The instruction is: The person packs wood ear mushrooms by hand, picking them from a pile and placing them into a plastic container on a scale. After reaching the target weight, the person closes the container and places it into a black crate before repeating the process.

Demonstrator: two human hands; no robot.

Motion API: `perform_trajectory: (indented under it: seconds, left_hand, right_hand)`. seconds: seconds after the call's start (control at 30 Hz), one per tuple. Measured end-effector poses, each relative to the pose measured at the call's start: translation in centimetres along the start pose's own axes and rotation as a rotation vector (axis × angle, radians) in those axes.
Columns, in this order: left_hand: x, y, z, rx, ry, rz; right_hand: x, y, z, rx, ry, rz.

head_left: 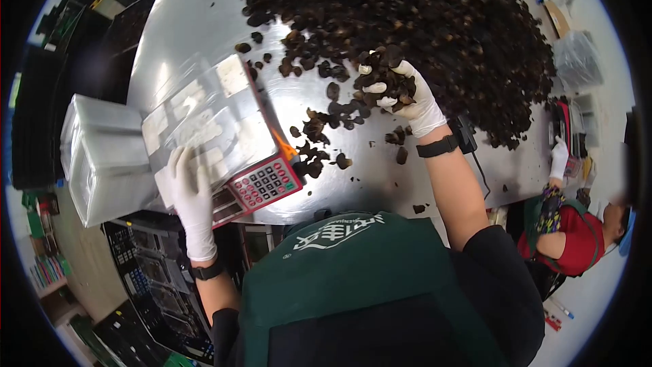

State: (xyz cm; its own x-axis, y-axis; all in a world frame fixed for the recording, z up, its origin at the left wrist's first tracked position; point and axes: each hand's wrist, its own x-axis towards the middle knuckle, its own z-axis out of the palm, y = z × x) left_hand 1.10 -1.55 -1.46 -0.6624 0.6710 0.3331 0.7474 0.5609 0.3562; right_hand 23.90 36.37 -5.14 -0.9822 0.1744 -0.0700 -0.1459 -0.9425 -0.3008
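Note:
My right hand (414, 98), in a white glove, is closed around a clump of dark brown, mushroom-like pieces (387, 71) at the near edge of a large heap of the same pieces (407, 13). My left hand (190, 190), also gloved, rests with its fingers apart on a clear plastic container (204, 122) on top of a scale (268, 180) with a red keypad. Whether those fingers grip the container is hard to make out. Small groups of loose pieces (312, 153) lie between the scale and my right hand.
Stacked clear plastic containers (102, 160) stand left of the scale on the metal table (285, 204). A black device with a cable (465, 134) lies beside my right wrist. At the right, a co-worker (570, 231) in red reaches a gloved hand toward another scale.

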Motion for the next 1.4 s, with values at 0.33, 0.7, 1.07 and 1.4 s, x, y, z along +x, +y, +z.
perform_trajectory:
  seconds: [0.33,0.7,1.07,1.4]
  left_hand:
    - [0.4,2.6,0.3,-0.270,0.034,-0.074]
    - [0.3,2.8,1.3,-0.418,-0.037,-0.167]
    - [0.7,3.0,0.6,-0.221,-0.165,-0.131]
    - [0.9,3.4,0.6,-0.142,-0.182,-0.108]
  right_hand:
    - [12.3,10.1,13.1,-1.231,-0.165,0.106]
    - [13.4,17.1,13.7,-2.284,-0.366,-0.453]
    - [9.8,-3.1,-2.5,-2.492,0.573,-0.517]
    - [11.0,-6.6,-8.8,-2.460,0.586,-0.428]
